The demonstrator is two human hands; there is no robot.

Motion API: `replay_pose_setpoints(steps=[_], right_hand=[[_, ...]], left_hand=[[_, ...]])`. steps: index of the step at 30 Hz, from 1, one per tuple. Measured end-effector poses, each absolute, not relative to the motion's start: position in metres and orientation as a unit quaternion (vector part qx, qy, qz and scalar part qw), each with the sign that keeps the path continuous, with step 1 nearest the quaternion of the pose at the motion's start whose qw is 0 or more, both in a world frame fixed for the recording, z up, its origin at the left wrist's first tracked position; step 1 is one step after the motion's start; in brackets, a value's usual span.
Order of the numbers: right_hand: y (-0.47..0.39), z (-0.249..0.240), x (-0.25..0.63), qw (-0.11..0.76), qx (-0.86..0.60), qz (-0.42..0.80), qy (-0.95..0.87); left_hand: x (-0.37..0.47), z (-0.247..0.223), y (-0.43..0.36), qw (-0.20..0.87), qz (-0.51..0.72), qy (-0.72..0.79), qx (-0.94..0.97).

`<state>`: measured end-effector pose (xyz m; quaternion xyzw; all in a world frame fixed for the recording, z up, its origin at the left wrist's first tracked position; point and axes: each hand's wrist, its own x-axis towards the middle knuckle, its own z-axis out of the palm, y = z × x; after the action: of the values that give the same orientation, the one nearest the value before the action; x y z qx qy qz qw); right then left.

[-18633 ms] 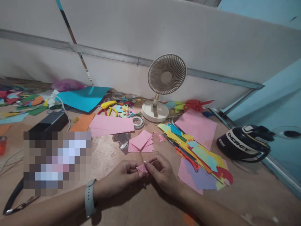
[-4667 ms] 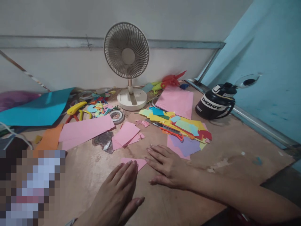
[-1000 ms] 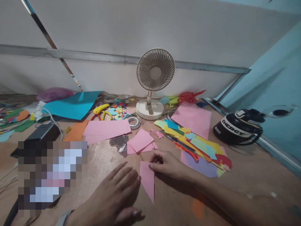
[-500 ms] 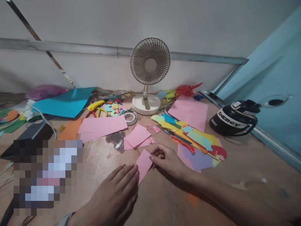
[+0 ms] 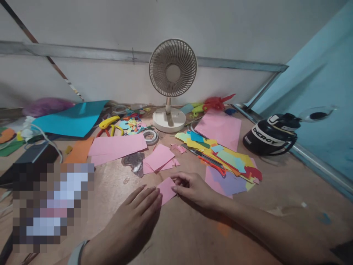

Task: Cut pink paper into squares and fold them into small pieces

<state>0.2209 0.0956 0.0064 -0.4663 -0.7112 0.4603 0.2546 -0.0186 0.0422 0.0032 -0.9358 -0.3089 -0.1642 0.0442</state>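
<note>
A small pink paper piece [image 5: 166, 191] lies on the wooden table in front of me, between my two hands. My left hand [image 5: 143, 206] rests flat over its left side, fingers stretched out. At the right edge of the paper, my right hand [image 5: 187, 187] pinches it between thumb and fingers. Just beyond are more pink paper pieces [image 5: 159, 157], partly overlapping, with small pink scraps [image 5: 180, 148] beside them. A pair of scissors with orange handles [image 5: 213, 165] lies beyond my right hand, next to a pile of coloured paper strips [image 5: 228, 157].
A white fan [image 5: 173, 73] stands at the back. To the right is a black jug [image 5: 267, 136]. Pink sheets [image 5: 118, 144], a tape roll [image 5: 150, 137], yellow-handled pliers [image 5: 110, 122] and a blue sheet [image 5: 73, 119] lie to the left, near a black box [image 5: 33, 160].
The small pink paper now lies at a different angle, and less of its near end shows beside my left hand. My right hand still pinches its edge. The view has shifted slightly.
</note>
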Motion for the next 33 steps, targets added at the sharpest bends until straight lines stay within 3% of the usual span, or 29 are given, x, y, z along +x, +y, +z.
replay_pose_setpoints(steps=[8,16,33], right_hand=[[0.096,-0.004,0.218,0.333,-0.337,0.216,-0.854],[0.092,-0.002,0.215,0.304,-0.238,-0.018,-0.922],[0.097,-0.017,0.206,0.315,-0.402,0.095,-0.854]], left_hand=[[-0.024,0.001,0.044,0.043,-0.161,-0.298,-0.940],[-0.026,0.000,0.045,0.020,-0.150,-0.302,-0.941],[-0.025,0.002,0.043,0.028,-0.146,-0.312,-0.938]])
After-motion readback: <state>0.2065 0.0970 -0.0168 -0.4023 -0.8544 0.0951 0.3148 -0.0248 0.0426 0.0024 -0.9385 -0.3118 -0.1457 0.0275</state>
